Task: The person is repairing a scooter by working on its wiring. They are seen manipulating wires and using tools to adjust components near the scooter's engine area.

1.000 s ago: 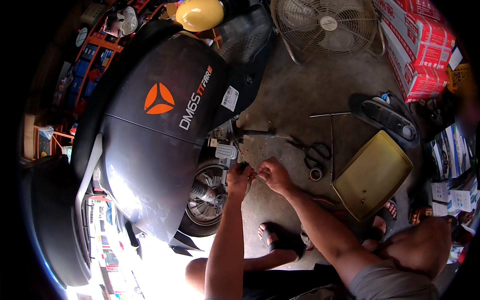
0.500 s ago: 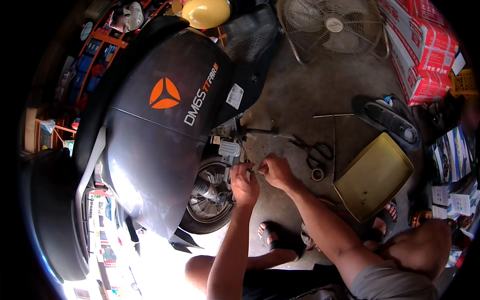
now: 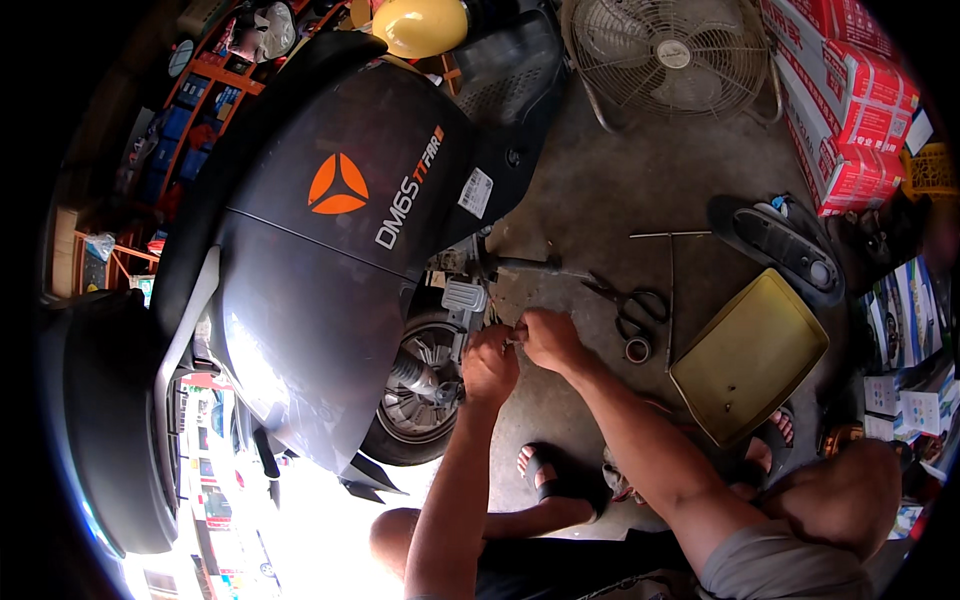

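A dark grey scooter (image 3: 330, 250) lies in front of me, its rear wheel (image 3: 415, 390) and a grey metal part (image 3: 465, 298) showing beside the body panel. My left hand (image 3: 488, 365) is closed close to the wheel hub. My right hand (image 3: 545, 338) is closed just beside it. Both hands pinch a small metal part (image 3: 514, 343) between their fingertips; it is too small to name.
On the concrete floor to the right lie black scissors (image 3: 628, 302), a tape roll (image 3: 637, 350), a thin T-shaped rod (image 3: 670, 270), a yellow tray (image 3: 748, 355) and a black panel (image 3: 780, 248). A floor fan (image 3: 675, 60) and red-and-white boxes (image 3: 845, 95) stand behind. A yellow helmet (image 3: 425, 25) sits above.
Both hands have stayed together beside the wheel, shifting only slightly. The view has drifted a little, so the scooter and floor things sit lower in the picture.
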`<state>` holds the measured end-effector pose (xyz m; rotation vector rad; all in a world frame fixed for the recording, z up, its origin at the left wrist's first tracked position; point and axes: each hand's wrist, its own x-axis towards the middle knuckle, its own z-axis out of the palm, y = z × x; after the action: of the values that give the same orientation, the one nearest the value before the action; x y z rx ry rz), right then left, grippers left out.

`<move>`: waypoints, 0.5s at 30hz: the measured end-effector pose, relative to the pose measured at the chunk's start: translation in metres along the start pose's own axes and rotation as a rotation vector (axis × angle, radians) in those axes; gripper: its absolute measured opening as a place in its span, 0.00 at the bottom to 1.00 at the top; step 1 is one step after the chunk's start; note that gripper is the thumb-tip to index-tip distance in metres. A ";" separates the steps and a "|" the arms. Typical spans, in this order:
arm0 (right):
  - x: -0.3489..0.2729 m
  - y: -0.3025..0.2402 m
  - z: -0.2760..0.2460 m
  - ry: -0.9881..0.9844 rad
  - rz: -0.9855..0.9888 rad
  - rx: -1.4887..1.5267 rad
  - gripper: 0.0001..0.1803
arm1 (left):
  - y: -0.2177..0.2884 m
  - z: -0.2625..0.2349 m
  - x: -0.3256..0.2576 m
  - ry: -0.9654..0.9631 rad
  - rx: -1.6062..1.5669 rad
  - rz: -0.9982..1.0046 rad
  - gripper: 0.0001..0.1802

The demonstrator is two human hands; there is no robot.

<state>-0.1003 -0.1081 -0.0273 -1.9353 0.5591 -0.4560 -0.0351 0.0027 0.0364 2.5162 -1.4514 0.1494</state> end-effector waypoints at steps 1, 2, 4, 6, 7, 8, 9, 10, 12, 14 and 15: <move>0.001 -0.001 -0.002 -0.009 -0.009 0.002 0.10 | 0.000 0.000 -0.001 0.012 -0.012 0.002 0.12; 0.002 -0.002 -0.004 -0.022 -0.004 0.017 0.10 | 0.001 0.000 -0.001 0.025 -0.023 0.005 0.11; 0.003 -0.004 -0.006 -0.035 -0.013 -0.001 0.10 | 0.000 0.001 -0.001 0.037 -0.053 0.008 0.10; 0.004 -0.005 -0.007 -0.031 -0.010 0.003 0.09 | -0.002 0.001 0.000 0.048 -0.100 0.025 0.09; 0.005 -0.005 -0.007 -0.018 -0.010 0.010 0.09 | -0.003 0.003 0.000 0.041 -0.090 0.000 0.09; 0.006 -0.004 -0.008 -0.017 0.013 0.022 0.09 | -0.004 0.004 0.000 0.045 -0.090 -0.008 0.08; 0.007 -0.002 -0.008 0.017 -0.004 0.023 0.09 | -0.005 0.006 0.000 0.050 -0.090 -0.017 0.08; 0.009 0.001 -0.010 0.039 0.002 0.030 0.08 | -0.006 0.007 -0.001 0.047 -0.102 -0.034 0.07; 0.013 0.006 -0.012 0.122 0.032 0.068 0.07 | -0.007 0.010 -0.002 0.043 -0.126 -0.068 0.05; 0.019 0.012 -0.014 0.218 0.019 0.171 0.06 | -0.008 0.011 -0.002 0.077 -0.099 -0.008 0.07; 0.021 0.014 -0.015 0.260 0.031 0.222 0.05 | -0.009 0.011 -0.003 0.103 -0.081 0.034 0.07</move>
<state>-0.0937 -0.1364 -0.0326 -1.6646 0.6746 -0.7253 -0.0291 0.0063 0.0237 2.3842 -1.4313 0.2187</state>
